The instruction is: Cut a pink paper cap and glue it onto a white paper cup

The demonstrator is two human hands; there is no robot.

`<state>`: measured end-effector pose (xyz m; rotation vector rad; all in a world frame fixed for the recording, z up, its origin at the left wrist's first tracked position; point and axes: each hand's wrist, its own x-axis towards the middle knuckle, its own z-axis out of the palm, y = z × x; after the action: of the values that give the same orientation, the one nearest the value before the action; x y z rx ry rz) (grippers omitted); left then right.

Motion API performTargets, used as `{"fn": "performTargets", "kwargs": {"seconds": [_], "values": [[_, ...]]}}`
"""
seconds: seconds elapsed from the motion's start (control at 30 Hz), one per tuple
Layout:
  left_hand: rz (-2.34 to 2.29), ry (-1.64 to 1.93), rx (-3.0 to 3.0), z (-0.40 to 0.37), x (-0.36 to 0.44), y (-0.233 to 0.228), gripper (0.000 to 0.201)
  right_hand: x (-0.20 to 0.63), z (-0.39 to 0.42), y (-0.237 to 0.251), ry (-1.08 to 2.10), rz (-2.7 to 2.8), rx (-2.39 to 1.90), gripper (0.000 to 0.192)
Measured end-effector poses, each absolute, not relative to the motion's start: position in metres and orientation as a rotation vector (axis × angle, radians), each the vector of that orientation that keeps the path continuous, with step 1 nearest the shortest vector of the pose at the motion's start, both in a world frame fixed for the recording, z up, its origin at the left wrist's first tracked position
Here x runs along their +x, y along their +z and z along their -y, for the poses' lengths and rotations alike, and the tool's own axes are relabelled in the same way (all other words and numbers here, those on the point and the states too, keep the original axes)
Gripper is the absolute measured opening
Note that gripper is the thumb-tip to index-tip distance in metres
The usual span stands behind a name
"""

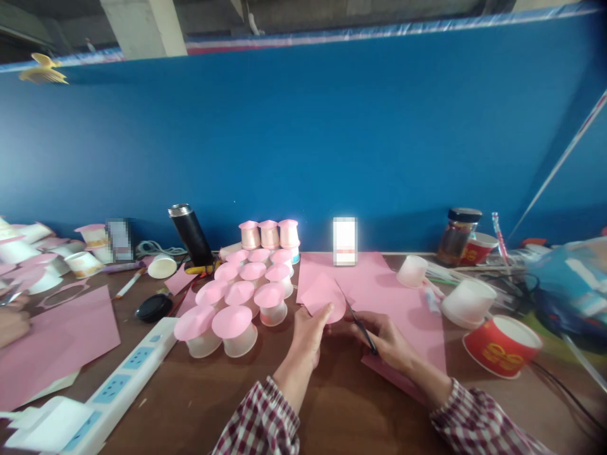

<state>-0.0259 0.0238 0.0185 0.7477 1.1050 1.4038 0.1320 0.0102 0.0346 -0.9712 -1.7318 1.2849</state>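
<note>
Between thumb and fingers, my left hand [308, 335] grips a piece of pink paper [326, 302] with a rounded lower edge. My right hand [386, 340] is closed around the dark handles of a pair of scissors [363, 327]. The scissors' blades point up and left, beside the paper's right edge; whether they touch it I cannot tell. Beneath both hands lies a large pink sheet [408, 316]. To the left of my left hand stand several upturned paper cups [234, 343], each topped with a shallow pink paper cone [232, 322].
A white power strip [128, 379], a black lid [154, 308] and a dark flask [190, 234] stand left. On the right are a red paper cup [502, 346], white cups [469, 302] and a jar [459, 237]. Another person's hand [13, 325] shows at far left. A blue partition [303, 139] closes the back.
</note>
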Motion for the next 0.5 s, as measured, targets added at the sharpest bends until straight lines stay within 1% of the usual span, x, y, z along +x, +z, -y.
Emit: {"fn": "performTargets", "kwargs": {"seconds": [0.5], "values": [[-1.114, 1.404, 0.724, -0.025, -0.0265, 0.0204, 0.032, 0.1331, -0.0116, 0.0316, 1.238, 1.747, -0.979, 0.035]]}}
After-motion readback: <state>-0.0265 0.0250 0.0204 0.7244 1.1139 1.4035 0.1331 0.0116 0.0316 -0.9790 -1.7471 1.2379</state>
